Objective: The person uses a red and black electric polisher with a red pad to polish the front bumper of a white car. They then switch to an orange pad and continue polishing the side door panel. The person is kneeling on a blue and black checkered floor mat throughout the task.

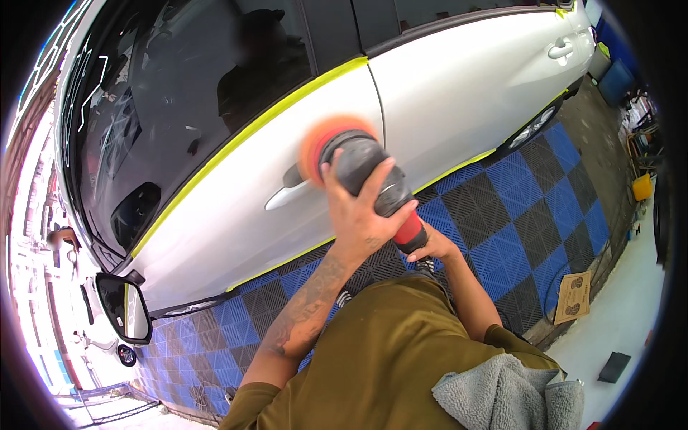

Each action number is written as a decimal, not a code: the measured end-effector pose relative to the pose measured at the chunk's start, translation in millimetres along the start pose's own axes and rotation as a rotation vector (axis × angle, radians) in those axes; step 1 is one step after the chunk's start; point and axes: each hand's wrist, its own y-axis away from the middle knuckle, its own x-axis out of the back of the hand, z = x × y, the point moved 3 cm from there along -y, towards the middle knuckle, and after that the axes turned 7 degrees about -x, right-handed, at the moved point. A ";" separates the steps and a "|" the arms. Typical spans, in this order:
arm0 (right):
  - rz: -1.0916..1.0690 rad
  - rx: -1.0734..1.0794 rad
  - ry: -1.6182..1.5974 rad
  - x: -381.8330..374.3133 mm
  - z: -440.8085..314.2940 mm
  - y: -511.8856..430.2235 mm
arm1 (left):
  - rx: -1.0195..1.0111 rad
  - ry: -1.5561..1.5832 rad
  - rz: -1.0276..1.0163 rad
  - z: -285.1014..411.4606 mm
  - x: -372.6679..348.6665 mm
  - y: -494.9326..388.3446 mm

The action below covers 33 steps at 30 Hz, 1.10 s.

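A dual-action car polisher (357, 164), black with a red band, is held in both my hands. My left hand (357, 212) spreads its fingers over the polisher's head. Its rear end is in my right hand (438, 242), partly hidden behind the tool. The blurred orange foam pad (338, 124) lies against the white car's front door (236, 215), close to the rear edge of that door. Just beside the pad is the door handle (287, 197), partly covered by it. Yellow-green masking tape (247, 131) follows the lower edge of the dark window (177, 97).
The rear door (441, 91) is to the right, the wing mirror (123, 309) to the left. Blue and black floor tiles (489, 231) lie underfoot. A grey microfibre towel (505, 392) hangs over my shoulder. Cardboard (572, 296) and a coiled cord (200, 398) are on the floor.
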 end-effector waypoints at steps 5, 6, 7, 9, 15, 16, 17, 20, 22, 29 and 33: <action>-0.013 -0.048 -0.030 16.5 7.9 -1.0 | 0.001 0.033 0.004 4.3 -22.9 -2.7; -0.017 -0.031 -0.027 16.6 9.3 -3.1 | 0.008 0.031 0.010 2.4 -23.4 2.9; -0.028 -0.030 -0.022 15.9 11.5 -5.9 | 0.015 0.029 0.017 -0.6 -21.3 10.3; -0.036 -0.012 -0.001 15.5 15.0 -10.3 | 0.008 0.015 0.021 -4.5 -20.6 15.6; -0.060 -0.036 -0.063 26.2 18.2 -11.8 | -0.023 -0.043 -0.012 6.6 -33.7 3.0; -0.075 -0.031 -0.059 29.5 19.0 -13.1 | -0.031 -0.048 -0.004 8.1 -36.4 0.9; -0.089 -0.025 -0.049 31.1 20.5 -13.6 | -0.039 -0.052 0.004 9.1 -37.6 -0.4; -0.114 0.004 0.010 24.1 14.3 -14.1 | 0.038 -0.058 0.011 5.9 -23.6 7.2; -0.116 0.039 0.082 9.5 2.7 -12.6 | 0.100 -0.014 0.033 -2.2 -6.5 22.1; -0.048 0.065 0.261 -41.1 -23.4 -2.5 | 0.098 0.049 0.226 -50.1 37.0 93.9; 0.001 0.056 0.322 -40.7 -27.0 0.9 | 0.123 0.082 0.242 -47.2 36.1 87.7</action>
